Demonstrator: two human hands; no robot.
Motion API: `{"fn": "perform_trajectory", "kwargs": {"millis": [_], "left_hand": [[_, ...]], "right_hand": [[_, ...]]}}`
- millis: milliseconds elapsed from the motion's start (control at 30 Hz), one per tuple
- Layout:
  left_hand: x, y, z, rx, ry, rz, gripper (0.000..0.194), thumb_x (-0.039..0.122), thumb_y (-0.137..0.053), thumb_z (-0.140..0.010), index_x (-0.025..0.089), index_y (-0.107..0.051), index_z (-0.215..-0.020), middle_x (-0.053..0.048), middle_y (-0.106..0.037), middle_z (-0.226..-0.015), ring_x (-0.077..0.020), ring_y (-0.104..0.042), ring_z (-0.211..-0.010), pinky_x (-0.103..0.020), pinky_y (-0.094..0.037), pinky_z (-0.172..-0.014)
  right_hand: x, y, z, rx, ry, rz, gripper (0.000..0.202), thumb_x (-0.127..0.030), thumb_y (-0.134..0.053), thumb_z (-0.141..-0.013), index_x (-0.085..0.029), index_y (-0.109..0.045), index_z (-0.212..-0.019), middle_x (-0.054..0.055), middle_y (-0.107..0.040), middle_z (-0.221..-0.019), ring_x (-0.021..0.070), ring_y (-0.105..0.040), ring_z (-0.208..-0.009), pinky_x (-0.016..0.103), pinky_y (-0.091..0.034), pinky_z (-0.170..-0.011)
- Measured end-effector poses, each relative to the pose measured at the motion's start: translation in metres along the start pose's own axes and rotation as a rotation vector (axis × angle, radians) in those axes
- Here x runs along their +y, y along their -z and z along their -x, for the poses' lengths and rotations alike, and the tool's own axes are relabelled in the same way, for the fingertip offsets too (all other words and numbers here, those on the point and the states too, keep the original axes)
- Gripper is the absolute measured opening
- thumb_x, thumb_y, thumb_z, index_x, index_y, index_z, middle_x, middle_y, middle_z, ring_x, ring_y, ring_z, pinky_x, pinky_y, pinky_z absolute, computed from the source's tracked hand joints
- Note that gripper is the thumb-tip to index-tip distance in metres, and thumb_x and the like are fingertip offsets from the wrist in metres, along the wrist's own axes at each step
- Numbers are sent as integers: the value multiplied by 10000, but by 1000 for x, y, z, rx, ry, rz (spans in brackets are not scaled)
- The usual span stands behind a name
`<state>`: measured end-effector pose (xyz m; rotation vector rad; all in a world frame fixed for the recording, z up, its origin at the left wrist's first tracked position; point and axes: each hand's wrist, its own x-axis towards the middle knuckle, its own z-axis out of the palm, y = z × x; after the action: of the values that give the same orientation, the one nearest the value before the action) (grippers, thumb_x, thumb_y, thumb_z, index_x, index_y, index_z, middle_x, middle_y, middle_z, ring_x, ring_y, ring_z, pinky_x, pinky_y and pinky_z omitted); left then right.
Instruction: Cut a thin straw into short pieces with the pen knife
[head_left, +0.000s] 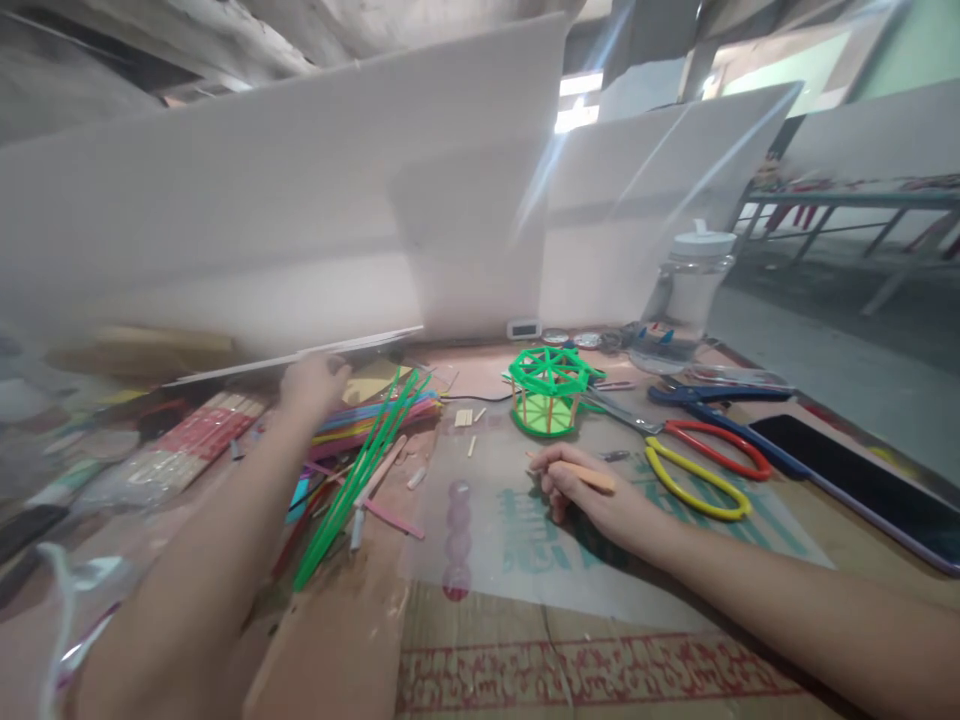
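Observation:
My left hand (pixel 313 386) is blurred, with its fingers curled at the long thin white strips (pixel 375 341) that slant across the back left. My right hand (pixel 577 488) rests on the translucent sheet, closed around a slim orange tool (pixel 589 474) whose pointed tip aims left; whether it is a pencil or a knife I cannot make out. Just beyond it stands a small green round frame (pixel 550 390) with a spoked top, thin wooden posts and a light green base. Small pale wooden pieces (pixel 464 417) lie left of the frame. Green strips (pixel 352 490) lie nearer my left forearm.
Scissors (pixel 697 480) with a red and a yellow handle lie right of the frame. Blue-handled pliers (pixel 697 405), a phone (pixel 862 485) and a clear jar (pixel 686 290) are farther right. Packed sticks (pixel 199 435) sit at left. A pale board (pixel 300 200) closes the back.

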<state>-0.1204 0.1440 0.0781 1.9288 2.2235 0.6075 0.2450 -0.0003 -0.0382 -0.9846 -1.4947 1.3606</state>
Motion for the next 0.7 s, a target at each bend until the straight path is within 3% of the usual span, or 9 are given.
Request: {"fn": "perform_trajectory", "kwargs": {"millis": [100, 233, 333, 500, 567, 700], "left_hand": [[22, -27, 34, -87, -318, -15, 355, 422, -637, -1013, 194, -717, -1273, -102, -712, -1328, -311, -658, -1231, -450, -539, -1057], [48, -76, 67, -372, -655, -37, 432, 354, -854, -769, 271, -769, -1184, -38, -784, -1042, -263, -720, -1024, -323, -533, -910], [54, -97, 67, -437, -741, -41, 351, 316, -785, -821, 239, -766, -1162, -52, -765, -1013, -248, -712, -976, -312, -514, -871], [57, -97, 70, -458, -779, 6, 311, 378, -720, -892, 200, -767, -1142, -71, -760, -995, -257, -699, -948, -336, -510, -848], [63, -95, 89, -452, -787, 46, 308, 444, -730, -901, 206, -777, -1090, -80, -764, -1052, -274, -696, -990, -358, -516, -869], [77, -101, 143, -451, -807, 159, 329, 472, -694, -966, 223, -755, -1173, -85, -747, -1150, -273, -688, -1077, -381, -529, -948]], "right_hand": [[-3, -1, 1, 2, 5, 5, 514, -692, -645, -957, -193, -653, -1077, -14, -604, -832, 117, -622, -611, 265, -504, -584], [-8, -2, 1, 20, -23, 12, 476, -660, -677, -943, -199, -651, -1061, -20, -606, -823, 116, -615, -598, 267, -517, -578], [-11, -3, 2, 32, -12, 19, 474, -658, -684, -940, -198, -651, -1048, -19, -611, -814, 109, -607, -590, 255, -510, -561], [-10, -1, -1, 30, 11, 54, 481, -649, -669, -955, -187, -671, -1088, -11, -629, -819, 114, -622, -589, 268, -539, -572], [-10, 2, -4, 67, 17, 75, 470, -634, -672, -957, -182, -675, -1086, -8, -631, -814, 121, -629, -594, 283, -556, -588], [-13, 11, -4, 172, 42, 111, 415, -590, -670, -977, -201, -671, -1120, -1, -645, -839, 143, -664, -717, 315, -596, -729]]}}
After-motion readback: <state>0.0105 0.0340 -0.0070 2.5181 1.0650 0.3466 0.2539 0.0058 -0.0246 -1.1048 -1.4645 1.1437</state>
